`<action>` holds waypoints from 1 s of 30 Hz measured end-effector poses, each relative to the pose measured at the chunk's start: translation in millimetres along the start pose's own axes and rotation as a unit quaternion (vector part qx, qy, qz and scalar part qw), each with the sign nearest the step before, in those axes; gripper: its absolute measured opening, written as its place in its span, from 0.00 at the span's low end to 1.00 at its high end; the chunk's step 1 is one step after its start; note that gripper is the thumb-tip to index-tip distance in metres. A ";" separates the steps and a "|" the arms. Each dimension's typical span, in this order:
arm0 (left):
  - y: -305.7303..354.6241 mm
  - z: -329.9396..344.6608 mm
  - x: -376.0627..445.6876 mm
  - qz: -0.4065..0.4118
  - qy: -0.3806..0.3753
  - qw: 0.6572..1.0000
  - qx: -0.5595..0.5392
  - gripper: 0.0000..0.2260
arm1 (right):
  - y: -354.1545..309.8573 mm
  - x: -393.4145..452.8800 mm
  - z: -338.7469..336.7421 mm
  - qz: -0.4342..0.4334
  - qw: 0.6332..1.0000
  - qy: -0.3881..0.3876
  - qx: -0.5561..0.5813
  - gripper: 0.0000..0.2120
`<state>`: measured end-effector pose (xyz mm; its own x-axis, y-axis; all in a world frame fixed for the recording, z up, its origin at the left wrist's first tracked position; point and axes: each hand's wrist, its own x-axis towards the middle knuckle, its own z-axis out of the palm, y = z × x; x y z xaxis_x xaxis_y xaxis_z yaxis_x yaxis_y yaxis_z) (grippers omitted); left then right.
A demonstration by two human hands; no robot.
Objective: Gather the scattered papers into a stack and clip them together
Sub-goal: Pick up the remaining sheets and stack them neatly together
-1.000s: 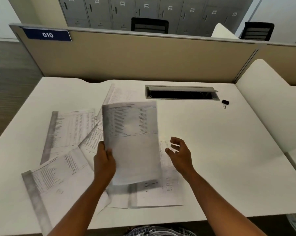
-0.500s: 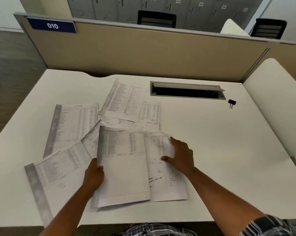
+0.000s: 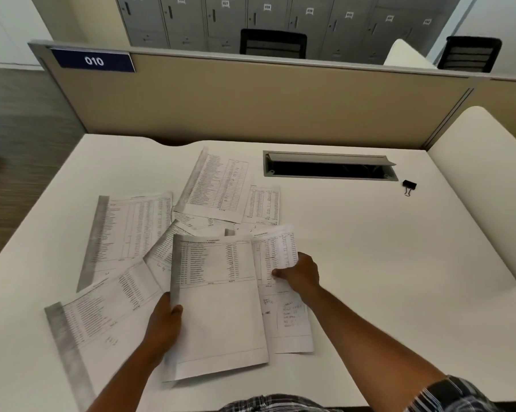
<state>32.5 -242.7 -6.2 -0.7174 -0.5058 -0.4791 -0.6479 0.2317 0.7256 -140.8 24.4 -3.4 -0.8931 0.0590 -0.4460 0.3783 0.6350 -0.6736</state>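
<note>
Several printed sheets lie scattered over the white desk (image 3: 399, 263). My left hand (image 3: 164, 325) grips the left edge of a sheet with a table at its top (image 3: 218, 304), held just above the others. My right hand (image 3: 299, 273) pinches the right edge of the sheet beside it (image 3: 283, 319), whose top corner curls up. Other sheets lie at the left (image 3: 126, 233), lower left (image 3: 93, 316) and toward the back (image 3: 218, 188), with a smaller one (image 3: 264, 203) next to it. A black binder clip (image 3: 409, 185) sits at the back right, far from both hands.
An open cable slot (image 3: 329, 168) is set into the desk at the back. A beige partition (image 3: 265, 99) with a blue "010" sign (image 3: 93, 60) closes off the far edge. A white side panel (image 3: 488, 173) rises on the right.
My left hand brought the raised sheet down onto the pile. My right hand reached onto the sheet beside it and took hold of its edge, which now curls up.
</note>
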 end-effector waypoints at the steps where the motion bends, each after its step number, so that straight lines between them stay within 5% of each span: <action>1: -1.0 0.1 1.0 -0.001 0.000 1.000 0.000 0.20 | -6.7 -0.3 3.3 -0.001 1.000 0.005 -0.023 0.28; 6: -4.4 1.1 9.3 -0.006 0.006 1.000 -0.001 0.20 | -28.0 -1.4 23.2 -0.007 0.976 0.096 -0.193 0.44; 15: -5.2 6.6 16.2 -0.013 0.008 1.000 -0.003 0.20 | -42.2 3.0 30.4 -0.011 0.975 0.076 -0.209 0.33; 23: -4.4 7.4 16.4 -0.002 0.008 1.000 0.005 0.21 | -40.0 9.7 25.4 0.005 1.000 -0.020 0.016 0.25; 27: -4.6 6.5 14.8 0.008 0.004 1.000 0.010 0.19 | -36.8 14.3 24.4 0.063 0.977 -0.074 0.189 0.30; 30: -4.5 6.1 13.8 0.012 0.003 1.000 0.008 0.19 | -33.8 13.0 25.2 0.060 0.972 -0.114 0.194 0.22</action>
<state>23.9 -245.6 -19.1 -0.7311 -0.5047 -0.4591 -0.6351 0.2574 0.7283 -159.0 -15.7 -1.3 -0.7767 -0.0866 -0.6239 0.5787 0.2929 -0.7611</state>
